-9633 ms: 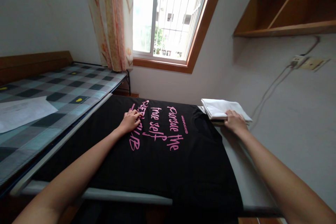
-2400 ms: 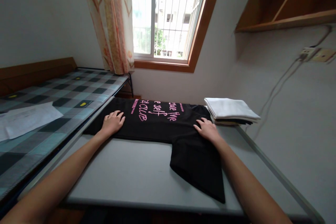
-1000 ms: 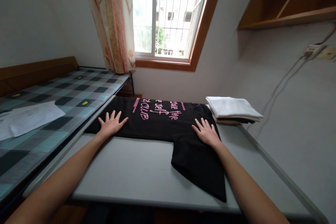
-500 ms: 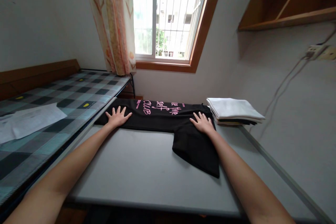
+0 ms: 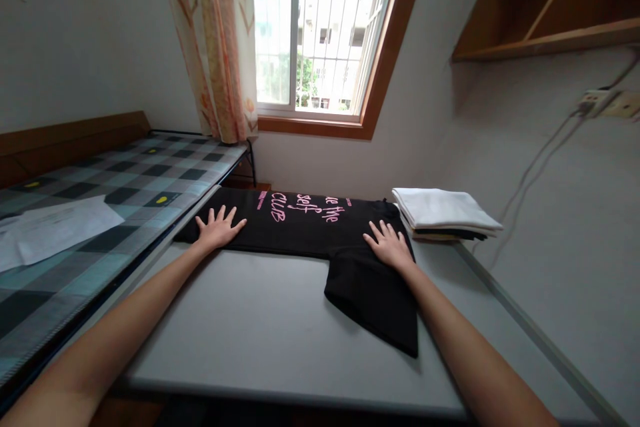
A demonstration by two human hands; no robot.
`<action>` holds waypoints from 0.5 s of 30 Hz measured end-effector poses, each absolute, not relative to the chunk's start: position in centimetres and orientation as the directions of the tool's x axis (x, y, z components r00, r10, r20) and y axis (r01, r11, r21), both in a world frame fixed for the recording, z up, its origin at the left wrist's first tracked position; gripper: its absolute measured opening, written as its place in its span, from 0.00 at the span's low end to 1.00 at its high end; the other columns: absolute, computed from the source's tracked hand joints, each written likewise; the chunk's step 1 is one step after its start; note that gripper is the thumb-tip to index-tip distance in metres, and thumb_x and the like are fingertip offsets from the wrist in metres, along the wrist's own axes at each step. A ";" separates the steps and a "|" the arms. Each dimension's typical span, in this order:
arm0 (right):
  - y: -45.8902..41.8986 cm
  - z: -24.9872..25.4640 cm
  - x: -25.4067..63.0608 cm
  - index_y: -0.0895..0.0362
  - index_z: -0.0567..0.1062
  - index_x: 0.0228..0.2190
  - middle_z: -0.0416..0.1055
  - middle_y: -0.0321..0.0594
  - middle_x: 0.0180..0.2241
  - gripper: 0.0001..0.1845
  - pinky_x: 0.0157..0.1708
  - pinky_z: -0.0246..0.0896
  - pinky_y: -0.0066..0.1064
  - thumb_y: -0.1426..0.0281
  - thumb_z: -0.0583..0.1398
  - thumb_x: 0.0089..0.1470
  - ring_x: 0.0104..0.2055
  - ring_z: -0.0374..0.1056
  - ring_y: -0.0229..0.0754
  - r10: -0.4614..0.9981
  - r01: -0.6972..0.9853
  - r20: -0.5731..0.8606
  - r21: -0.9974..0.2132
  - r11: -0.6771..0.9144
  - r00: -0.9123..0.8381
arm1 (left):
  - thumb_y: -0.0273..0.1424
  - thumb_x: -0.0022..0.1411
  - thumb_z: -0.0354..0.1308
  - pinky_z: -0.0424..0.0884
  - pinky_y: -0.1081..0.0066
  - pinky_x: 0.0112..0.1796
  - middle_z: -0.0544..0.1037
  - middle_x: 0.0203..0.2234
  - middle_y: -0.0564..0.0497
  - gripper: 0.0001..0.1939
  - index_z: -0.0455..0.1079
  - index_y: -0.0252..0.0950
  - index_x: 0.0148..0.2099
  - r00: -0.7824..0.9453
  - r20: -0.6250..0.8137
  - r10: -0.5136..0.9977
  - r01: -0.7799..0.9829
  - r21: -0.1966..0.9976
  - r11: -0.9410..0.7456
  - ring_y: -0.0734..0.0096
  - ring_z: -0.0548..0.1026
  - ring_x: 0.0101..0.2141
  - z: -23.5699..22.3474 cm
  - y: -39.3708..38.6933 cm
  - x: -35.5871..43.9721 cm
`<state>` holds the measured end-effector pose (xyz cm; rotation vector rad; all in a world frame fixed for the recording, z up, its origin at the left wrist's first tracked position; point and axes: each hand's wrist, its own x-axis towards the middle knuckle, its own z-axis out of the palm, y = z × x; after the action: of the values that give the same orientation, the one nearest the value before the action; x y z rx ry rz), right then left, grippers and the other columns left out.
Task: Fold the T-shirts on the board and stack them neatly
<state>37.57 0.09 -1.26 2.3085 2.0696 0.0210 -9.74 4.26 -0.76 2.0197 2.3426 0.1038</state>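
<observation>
Black T-shirt [image 5: 295,237] already folded lengthwise, sleeve [image 5: 375,300] jutting near. Left hand [image 5: 218,231], right hand [image 5: 391,247] flat on it, fingers apart, nothing gripped. Folded stack [image 5: 443,209] just right.

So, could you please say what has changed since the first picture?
The black shirt, spread wide before, is narrower, its near edge moved toward the window. The right hand left the white cloth for the shirt. The left hand still touches it; the papers stayed.

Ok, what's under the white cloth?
Under the white cloth, only the edges of other fabric show, one of them black, above the table. The rest is covered, so I can't tell what it is.
</observation>
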 end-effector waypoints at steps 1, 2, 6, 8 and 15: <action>-0.7 -1.3 37.4 0.51 0.49 0.67 0.39 0.45 0.70 0.35 0.65 0.34 0.48 0.52 0.42 0.64 0.70 0.36 0.50 0.994 0.994 -0.013 0.042 -0.105 0.106 | 0.58 0.64 0.34 0.39 0.31 0.57 0.45 0.69 0.44 0.40 0.46 0.44 0.71 -0.153 0.015 0.988 0.985 0.079 0.151 0.36 0.43 0.66 -0.9 3.6 -9.8; -1.4 -1.3 37.3 0.52 0.49 0.67 0.40 0.46 0.70 0.35 0.65 0.35 0.48 0.52 0.42 0.65 0.70 0.37 0.51 0.995 0.994 -0.008 0.046 -0.097 0.097 | 0.57 0.64 0.34 0.40 0.31 0.57 0.46 0.69 0.44 0.39 0.46 0.44 0.71 -0.158 0.024 0.987 0.985 0.077 0.156 0.36 0.43 0.66 -1.0 2.8 -9.9; -3.9 -1.5 37.2 0.53 0.50 0.67 0.42 0.47 0.69 0.34 0.65 0.37 0.50 0.53 0.41 0.65 0.70 0.36 0.52 1.000 0.998 0.017 0.061 -0.023 0.022 | 0.56 0.65 0.35 0.41 0.30 0.57 0.46 0.69 0.44 0.38 0.45 0.44 0.71 -0.174 0.046 0.984 0.983 0.060 0.171 0.37 0.43 0.66 -1.4 -0.2 -10.3; -4.6 -1.5 37.2 0.53 0.51 0.67 0.42 0.46 0.69 0.34 0.65 0.37 0.50 0.53 0.42 0.65 0.70 0.37 0.52 1.000 0.999 0.014 0.052 -0.005 0.004 | 0.55 0.66 0.36 0.42 0.30 0.57 0.46 0.69 0.43 0.37 0.45 0.44 0.71 -0.169 0.044 0.985 0.984 0.054 0.167 0.37 0.44 0.66 -1.5 -1.3 -10.4; -4.3 -1.0 37.4 0.52 0.51 0.67 0.42 0.46 0.69 0.36 0.65 0.37 0.52 0.50 0.42 0.64 0.70 0.37 0.52 1.000 1.000 0.015 -0.006 -0.014 0.014 | 0.57 0.64 0.36 0.41 0.29 0.56 0.46 0.69 0.43 0.39 0.47 0.45 0.71 -0.176 0.042 0.984 0.982 0.075 0.172 0.34 0.44 0.66 -1.3 -0.8 -10.5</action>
<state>37.36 -4.34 -1.01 2.2475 2.2163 0.0096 -10.49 -0.83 -1.35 2.0068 2.3929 0.1318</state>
